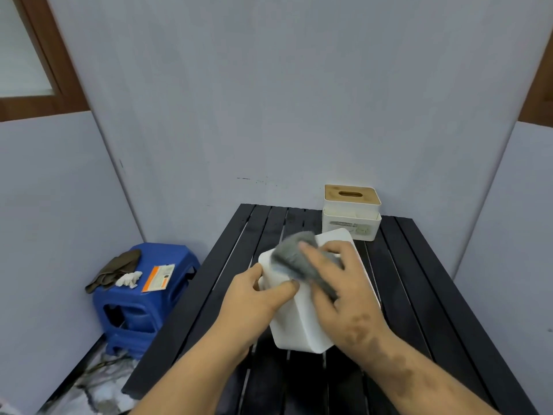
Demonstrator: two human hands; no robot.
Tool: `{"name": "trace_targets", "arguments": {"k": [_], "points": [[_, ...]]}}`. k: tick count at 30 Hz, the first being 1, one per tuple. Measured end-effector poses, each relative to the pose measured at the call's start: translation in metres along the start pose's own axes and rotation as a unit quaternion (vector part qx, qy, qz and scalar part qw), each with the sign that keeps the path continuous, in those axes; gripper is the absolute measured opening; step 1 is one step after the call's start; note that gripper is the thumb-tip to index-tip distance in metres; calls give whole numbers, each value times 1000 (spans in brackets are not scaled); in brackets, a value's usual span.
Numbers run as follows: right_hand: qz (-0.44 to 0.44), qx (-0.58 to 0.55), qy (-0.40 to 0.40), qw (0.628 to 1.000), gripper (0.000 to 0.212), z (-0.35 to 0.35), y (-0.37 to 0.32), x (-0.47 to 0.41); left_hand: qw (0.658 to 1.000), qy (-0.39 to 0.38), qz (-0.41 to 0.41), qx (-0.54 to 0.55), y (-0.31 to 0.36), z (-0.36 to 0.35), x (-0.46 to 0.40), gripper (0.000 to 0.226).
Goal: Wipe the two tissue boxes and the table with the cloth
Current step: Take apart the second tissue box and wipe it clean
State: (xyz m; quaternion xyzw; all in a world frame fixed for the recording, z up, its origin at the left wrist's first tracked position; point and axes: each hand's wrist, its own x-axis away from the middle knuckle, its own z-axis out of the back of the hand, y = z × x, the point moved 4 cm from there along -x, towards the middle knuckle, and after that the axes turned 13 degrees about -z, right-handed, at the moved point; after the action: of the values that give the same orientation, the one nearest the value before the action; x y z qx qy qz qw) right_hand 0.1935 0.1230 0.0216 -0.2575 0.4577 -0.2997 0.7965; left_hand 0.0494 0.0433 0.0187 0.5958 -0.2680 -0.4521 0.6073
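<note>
A plain white tissue box (299,322) lies tilted in the middle of the black slatted table (419,280). My left hand (257,298) grips its left side, thumb on the top face. My right hand (338,283) holds a grey cloth (294,254) pressed against the box's top, the cloth blurred by motion. A second tissue box (351,214), white with a wooden slotted lid, stands upright at the table's far edge, just behind the first.
Left of the table a blue plastic stool (140,307) carries a dark rag (116,269), a white crumpled item (129,279) and an orange-and-white packet (158,277). Grey walls close in behind and on both sides.
</note>
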Motion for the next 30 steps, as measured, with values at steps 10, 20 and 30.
{"name": "trace_targets", "arguments": {"k": [10,20,30], "points": [[-87,44,31,995,46,17,18,3,1000,9,7,0,-4,3,3,14],[-65,62,-54,995,46,22,7,35,999,29,37,10,-6,5,1,15],[-89,116,-31,989,50,34,26,51,999,28,37,-16,-8,4,1,20]]}}
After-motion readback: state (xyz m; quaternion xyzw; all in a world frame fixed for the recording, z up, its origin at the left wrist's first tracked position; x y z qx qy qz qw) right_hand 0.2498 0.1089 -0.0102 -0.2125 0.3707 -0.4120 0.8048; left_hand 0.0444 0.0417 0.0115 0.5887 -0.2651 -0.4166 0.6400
